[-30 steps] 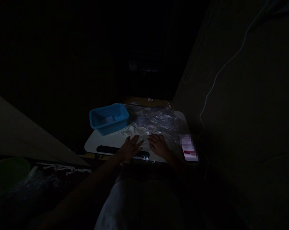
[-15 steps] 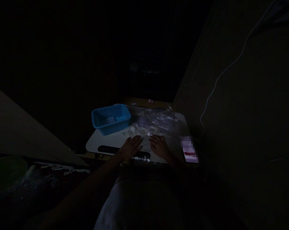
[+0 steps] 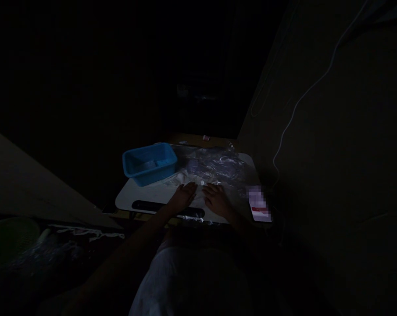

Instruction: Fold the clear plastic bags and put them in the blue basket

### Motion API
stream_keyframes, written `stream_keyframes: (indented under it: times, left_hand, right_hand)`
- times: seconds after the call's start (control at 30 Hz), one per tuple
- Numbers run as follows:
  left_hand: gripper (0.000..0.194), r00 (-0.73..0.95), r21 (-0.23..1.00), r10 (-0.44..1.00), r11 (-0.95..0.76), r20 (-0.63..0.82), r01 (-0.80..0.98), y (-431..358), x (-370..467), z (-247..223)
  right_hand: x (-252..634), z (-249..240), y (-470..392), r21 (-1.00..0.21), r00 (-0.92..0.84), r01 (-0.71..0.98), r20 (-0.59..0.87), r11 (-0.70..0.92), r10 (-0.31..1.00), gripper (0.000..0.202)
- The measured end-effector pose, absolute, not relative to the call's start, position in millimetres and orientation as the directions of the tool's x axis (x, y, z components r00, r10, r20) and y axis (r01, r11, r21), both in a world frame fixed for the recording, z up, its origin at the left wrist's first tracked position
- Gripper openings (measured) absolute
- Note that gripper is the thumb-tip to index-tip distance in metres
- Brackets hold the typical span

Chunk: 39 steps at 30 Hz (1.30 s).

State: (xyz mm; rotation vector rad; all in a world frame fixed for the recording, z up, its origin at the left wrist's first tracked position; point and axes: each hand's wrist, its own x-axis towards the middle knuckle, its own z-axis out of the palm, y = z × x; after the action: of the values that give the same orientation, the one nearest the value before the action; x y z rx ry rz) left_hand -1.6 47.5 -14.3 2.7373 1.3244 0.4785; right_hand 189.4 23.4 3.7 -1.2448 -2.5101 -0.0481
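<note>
My left hand [image 3: 183,197] lies flat with its fingers stretched forward on clear plastic over a small white table [image 3: 126,196]. Beside it, a short gap to the right, my right hand [image 3: 216,199] also rests flat, fingers apart. Neither hand holds anything. Crumpled clear plastic film [image 3: 224,164] spreads over the back and right of the tabletop, just beyond my fingertips. A blue basin [image 3: 150,164] stands at the table's back left, with something pale inside that is too dark to make out.
A lit phone [image 3: 259,204] lies at the table's right edge. A white cable [image 3: 292,116] hangs along the right wall. A green basket [image 3: 12,241] and plastic are at the lower left. A small pink item [image 3: 206,138] lies behind the table.
Both hands have slid slightly forward over the plastic, still flat. The whole view has shifted a little, so the table and basin appear slightly further left.
</note>
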Motion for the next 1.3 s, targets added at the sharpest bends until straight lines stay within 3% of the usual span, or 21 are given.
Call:
stream_keyframes:
  times: [0.27, 0.5, 0.6, 0.93, 1.3]
  left_hand:
    - [0.045, 0.621, 0.124, 0.757, -0.649, 0.205, 0.750, 47, -9, -16]
    - [0.046, 0.524, 0.370, 0.788, -0.615, 0.324, 0.696, 43, -17, 0]
    - [0.042, 0.460, 0.412, 0.813, -0.578, 0.356, 0.704, 39, -27, -1]
    - [0.027, 0.610, 0.238, 0.717, -0.692, 0.339, 0.682, 38, -36, -9]
    - [0.033, 0.690, 0.118, 0.651, -0.749, 0.316, 0.652, 19, -43, 0]
  right_hand:
    - [190, 4, 23, -0.143, -0.536, 0.782, 0.344, 0.607, 0.771, 0.027]
    - [189, 6, 22, -0.142, -0.550, 0.769, 0.351, 0.623, 0.758, 0.032]
    - [189, 5, 22, -0.146, -0.563, 0.761, 0.337, 0.632, 0.755, 0.030]
    - [190, 5, 23, -0.142, -0.546, 0.765, 0.372, 0.628, 0.751, 0.025]
    - [193, 11, 27, -0.134, -0.489, 0.818, 0.349, 0.559, 0.800, 0.021]
